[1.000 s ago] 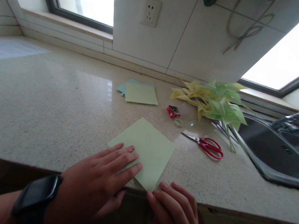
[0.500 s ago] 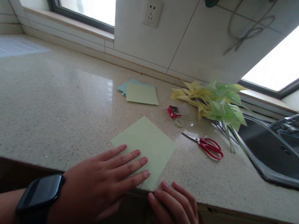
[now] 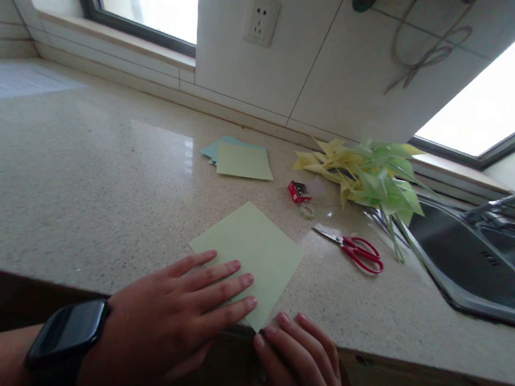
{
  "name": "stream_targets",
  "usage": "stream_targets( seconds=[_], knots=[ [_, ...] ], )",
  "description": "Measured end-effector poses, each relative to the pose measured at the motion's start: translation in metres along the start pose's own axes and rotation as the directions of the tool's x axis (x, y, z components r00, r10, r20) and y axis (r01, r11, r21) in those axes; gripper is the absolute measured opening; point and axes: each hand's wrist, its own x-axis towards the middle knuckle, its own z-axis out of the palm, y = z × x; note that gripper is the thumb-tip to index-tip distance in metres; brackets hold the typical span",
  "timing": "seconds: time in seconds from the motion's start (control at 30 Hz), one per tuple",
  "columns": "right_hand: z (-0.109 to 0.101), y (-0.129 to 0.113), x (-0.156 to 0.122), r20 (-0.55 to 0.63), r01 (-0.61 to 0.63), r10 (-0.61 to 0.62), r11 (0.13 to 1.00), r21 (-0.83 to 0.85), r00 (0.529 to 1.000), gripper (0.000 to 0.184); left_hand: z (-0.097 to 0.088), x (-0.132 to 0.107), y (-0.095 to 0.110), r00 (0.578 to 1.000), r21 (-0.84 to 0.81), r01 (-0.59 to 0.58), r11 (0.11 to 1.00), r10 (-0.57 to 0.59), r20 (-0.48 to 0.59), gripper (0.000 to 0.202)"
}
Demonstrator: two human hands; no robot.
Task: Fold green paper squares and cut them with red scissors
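Note:
A light green square of paper (image 3: 255, 249) lies on the speckled countertop (image 3: 90, 191), one corner at the front edge. My left hand (image 3: 176, 324), with a black watch on the wrist, lies flat on the paper's near left part, fingers stretched out. My right hand (image 3: 301, 372) rests at the counter's front edge just right of the paper's near corner, its fingertips touching or almost touching that corner; the fingers are extended and hold nothing.
Red-handled scissors (image 3: 357, 249) lie to the right of the paper. Behind are a small red box (image 3: 299, 192), a tape roll (image 3: 307, 211), a stack of coloured paper (image 3: 241, 158), a heap of folded yellow-green paper pieces (image 3: 369, 172) and a steel sink (image 3: 481, 270).
My left hand slid a little to the right across the paper. The paper and my right hand have hardly moved.

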Motion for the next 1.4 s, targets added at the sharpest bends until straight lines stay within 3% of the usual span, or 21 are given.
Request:
stream_targets(
  seconds=[1.4],
  knots=[
    [0.001,-0.009,0.011,-0.027,-0.076,0.077,0.997,0.02,0.997,0.038,0.004,-0.002,0.0,0.999,0.021,-0.032,0.999,0.032,0.015,0.06]
  ],
)
